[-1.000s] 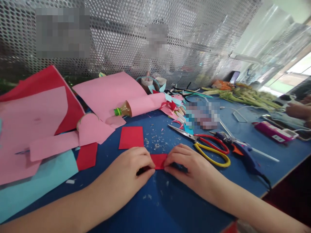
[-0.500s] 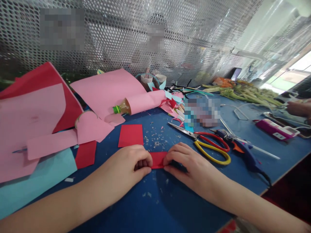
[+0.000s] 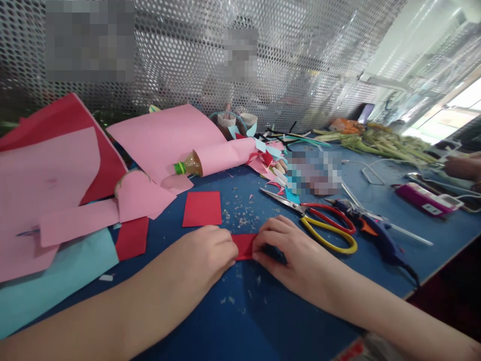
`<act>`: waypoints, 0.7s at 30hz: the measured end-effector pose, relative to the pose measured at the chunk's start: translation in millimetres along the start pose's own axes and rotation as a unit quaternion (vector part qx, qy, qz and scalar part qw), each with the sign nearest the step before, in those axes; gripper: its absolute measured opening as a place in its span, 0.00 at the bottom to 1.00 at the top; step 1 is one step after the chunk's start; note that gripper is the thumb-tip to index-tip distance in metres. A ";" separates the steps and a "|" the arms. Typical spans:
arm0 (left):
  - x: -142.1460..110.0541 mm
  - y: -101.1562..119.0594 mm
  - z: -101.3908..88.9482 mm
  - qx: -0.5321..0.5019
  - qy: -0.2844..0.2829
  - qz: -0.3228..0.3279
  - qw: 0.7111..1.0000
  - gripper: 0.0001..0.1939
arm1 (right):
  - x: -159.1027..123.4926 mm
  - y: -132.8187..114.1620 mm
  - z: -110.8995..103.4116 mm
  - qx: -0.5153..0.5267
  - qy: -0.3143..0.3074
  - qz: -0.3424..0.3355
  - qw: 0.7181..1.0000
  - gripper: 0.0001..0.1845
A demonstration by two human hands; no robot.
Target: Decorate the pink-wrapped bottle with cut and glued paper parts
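A small red paper piece (image 3: pixel 244 245) lies on the blue table (image 3: pixel 263 311) between my two hands. My left hand (image 3: pixel 205 253) is curled with its fingers pressed on the paper's left end. My right hand (image 3: pixel 285 250) pinches and presses the right end with bent fingers. Only the middle of the paper shows; both ends are hidden under my fingers. A loose red paper rectangle (image 3: pixel 202 208) lies just beyond my left hand.
Scissors with red and yellow handles (image 3: pixel 323 228) and a blue glue gun (image 3: pixel 376 233) lie right of my hands. Pink, red and light blue sheets (image 3: pixel 56 200) pile at left. A bottle wrapped in pink paper (image 3: pixel 218 158) lies behind. Another person's hand (image 3: pixel 464 168) is at far right.
My left hand has closed in further over the red paper, so less of it shows. My right hand stays on the other end.
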State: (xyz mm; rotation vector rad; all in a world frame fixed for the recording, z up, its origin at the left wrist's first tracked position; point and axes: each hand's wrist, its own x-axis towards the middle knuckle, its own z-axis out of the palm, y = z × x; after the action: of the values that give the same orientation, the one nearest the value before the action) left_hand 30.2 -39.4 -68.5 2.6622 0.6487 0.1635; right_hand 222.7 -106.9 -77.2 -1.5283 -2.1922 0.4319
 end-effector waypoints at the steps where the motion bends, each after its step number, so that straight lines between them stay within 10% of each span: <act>1: -1.1 -0.5 2.3 0.033 0.006 0.026 0.999 0.14 | -0.2 -0.6 1.1 -0.011 0.002 0.000 1.000 0.07; 21: -9.6 -3.6 4.6 0.100 0.049 0.083 0.990 0.16 | -4.4 2.3 0.4 0.013 0.008 -0.036 0.999 0.05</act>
State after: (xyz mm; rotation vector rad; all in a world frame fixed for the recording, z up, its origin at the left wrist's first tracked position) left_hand 21.1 -42.5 -74.3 2.9167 0.4968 0.2925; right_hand 225.6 -110.3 -79.4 -1.4304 -2.2131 0.4233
